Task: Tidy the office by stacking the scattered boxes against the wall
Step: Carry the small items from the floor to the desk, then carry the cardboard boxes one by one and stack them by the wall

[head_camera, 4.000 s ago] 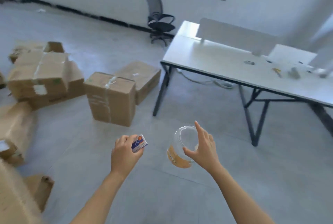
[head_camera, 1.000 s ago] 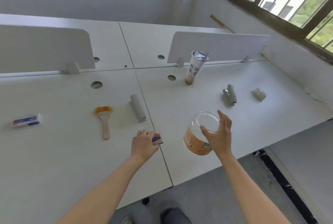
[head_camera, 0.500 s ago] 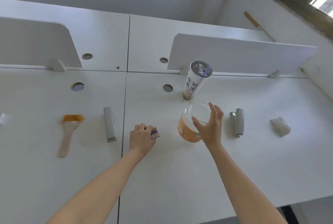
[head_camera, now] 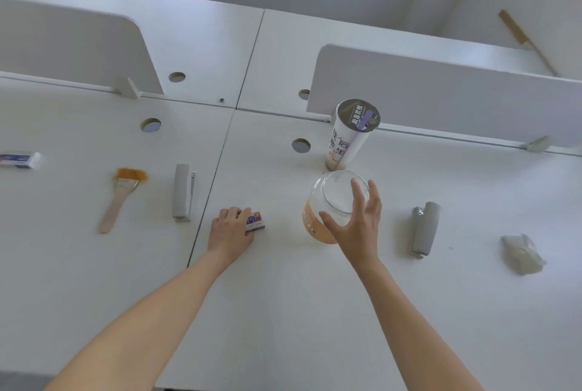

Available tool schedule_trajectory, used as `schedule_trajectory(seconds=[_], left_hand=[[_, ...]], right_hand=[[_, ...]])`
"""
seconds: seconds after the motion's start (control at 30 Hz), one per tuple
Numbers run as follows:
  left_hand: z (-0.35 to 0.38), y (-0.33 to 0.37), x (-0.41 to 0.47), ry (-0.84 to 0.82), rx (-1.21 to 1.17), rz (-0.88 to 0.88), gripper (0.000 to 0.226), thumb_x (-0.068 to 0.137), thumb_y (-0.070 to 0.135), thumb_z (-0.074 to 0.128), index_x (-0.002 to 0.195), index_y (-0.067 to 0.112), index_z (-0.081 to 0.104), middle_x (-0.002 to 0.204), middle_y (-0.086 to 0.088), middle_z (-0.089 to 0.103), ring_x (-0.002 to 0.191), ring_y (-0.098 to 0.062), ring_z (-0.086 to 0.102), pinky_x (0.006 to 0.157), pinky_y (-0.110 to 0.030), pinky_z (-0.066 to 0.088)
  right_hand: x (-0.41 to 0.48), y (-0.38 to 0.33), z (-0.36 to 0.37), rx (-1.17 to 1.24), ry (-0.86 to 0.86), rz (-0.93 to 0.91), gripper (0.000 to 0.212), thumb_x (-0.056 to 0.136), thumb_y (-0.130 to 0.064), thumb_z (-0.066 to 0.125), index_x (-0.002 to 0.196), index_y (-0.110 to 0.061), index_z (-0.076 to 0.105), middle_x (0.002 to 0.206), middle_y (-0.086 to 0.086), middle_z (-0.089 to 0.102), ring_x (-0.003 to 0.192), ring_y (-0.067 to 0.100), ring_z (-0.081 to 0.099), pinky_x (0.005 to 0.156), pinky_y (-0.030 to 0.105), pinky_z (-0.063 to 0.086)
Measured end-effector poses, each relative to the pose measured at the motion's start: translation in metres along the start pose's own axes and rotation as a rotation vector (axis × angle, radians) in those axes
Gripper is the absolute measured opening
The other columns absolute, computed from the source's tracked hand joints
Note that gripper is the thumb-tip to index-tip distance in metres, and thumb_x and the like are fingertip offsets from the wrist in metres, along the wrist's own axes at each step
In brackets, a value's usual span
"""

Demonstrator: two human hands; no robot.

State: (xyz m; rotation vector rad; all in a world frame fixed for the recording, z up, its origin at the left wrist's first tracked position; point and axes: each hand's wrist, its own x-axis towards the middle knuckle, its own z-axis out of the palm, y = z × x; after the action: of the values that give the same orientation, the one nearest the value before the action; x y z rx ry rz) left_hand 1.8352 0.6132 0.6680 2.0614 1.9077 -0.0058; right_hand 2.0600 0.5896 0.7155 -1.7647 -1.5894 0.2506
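White tabletop (head_camera: 283,312) carried all items noted. Small printed box (head_camera: 255,223) was just left of the clear jar (head_camera: 310,220), pinched in the curled fingers of the left hand (head_camera: 230,233), low at the surface; contact could not be confirmed. Right hand (head_camera: 356,227) gripped the jar at its rim, fingers spread, thumb opposite; the jar was tilted. Tall sealed cup (head_camera: 346,139) stood just behind the jar. Grey stapler (head_camera: 181,192) and brush (head_camera: 121,195) lay further left of the jar.

A single head-worn camera looks steeply down and forward, close over the white counter (head_camera: 283,312), toward its upright dividers (head_camera: 441,98).
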Motion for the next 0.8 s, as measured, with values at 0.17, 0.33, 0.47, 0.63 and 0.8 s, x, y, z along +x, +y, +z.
schedule_trajectory(seconds=[0.17,0.33,0.47,0.63,0.8], left_hand=[[-0.005,-0.007,-0.024,0.122,-0.179,-0.07,0.05,0.083,0.014,0.061,0.132,0.006,0.05,0.129,-0.015,0.051,0.119,-0.034,0.044,0.095,-0.039,0.037],[-0.007,-0.036,-0.083,0.247,-0.377,-0.229,0.045,0.083,0.008,0.065,0.126,-0.002,0.055,0.12,-0.021,0.057,0.113,-0.039,0.049,0.094,-0.043,0.041],[-0.006,-0.066,-0.147,0.356,-0.538,-0.446,0.041,0.091,0.012,0.057,0.13,0.002,0.051,0.122,-0.016,0.056,0.116,-0.03,0.048,0.095,-0.037,0.038],[0.003,-0.095,-0.238,0.531,-0.719,-0.741,0.035,0.092,0.008,0.054,0.126,0.003,0.053,0.114,-0.014,0.059,0.097,-0.021,0.052,0.082,-0.029,0.039],[0.027,-0.105,-0.332,0.694,-0.806,-1.008,0.025,0.091,0.006,0.055,0.114,-0.003,0.061,0.105,-0.019,0.065,0.096,-0.03,0.059,0.082,-0.029,0.04]], right_hand=[[-0.007,0.003,0.01,-0.175,0.204,-0.146,0.063,0.075,-0.052,0.055,0.124,-0.015,0.039,0.136,0.019,0.029,0.127,0.035,0.028,0.1,0.047,0.035],[-0.033,-0.022,0.031,-0.259,0.235,-0.388,0.043,0.079,-0.034,0.053,0.117,-0.017,0.046,0.133,0.017,0.033,0.126,0.037,0.032,0.1,0.048,0.027],[-0.057,-0.046,0.045,-0.277,0.198,-0.439,0.038,0.078,-0.027,0.051,0.116,-0.02,0.048,0.133,0.018,0.035,0.128,0.037,0.031,0.103,0.051,0.022],[-0.093,-0.085,0.062,-0.078,-0.006,-0.553,0.034,0.078,-0.023,0.046,0.111,-0.018,0.048,0.13,0.015,0.036,0.125,0.036,0.034,0.098,0.05,0.032],[-0.157,-0.138,0.079,0.061,-0.419,-0.678,0.032,0.078,-0.027,0.043,0.108,-0.018,0.048,0.12,0.014,0.05,0.117,0.03,0.039,0.085,0.05,0.047]])
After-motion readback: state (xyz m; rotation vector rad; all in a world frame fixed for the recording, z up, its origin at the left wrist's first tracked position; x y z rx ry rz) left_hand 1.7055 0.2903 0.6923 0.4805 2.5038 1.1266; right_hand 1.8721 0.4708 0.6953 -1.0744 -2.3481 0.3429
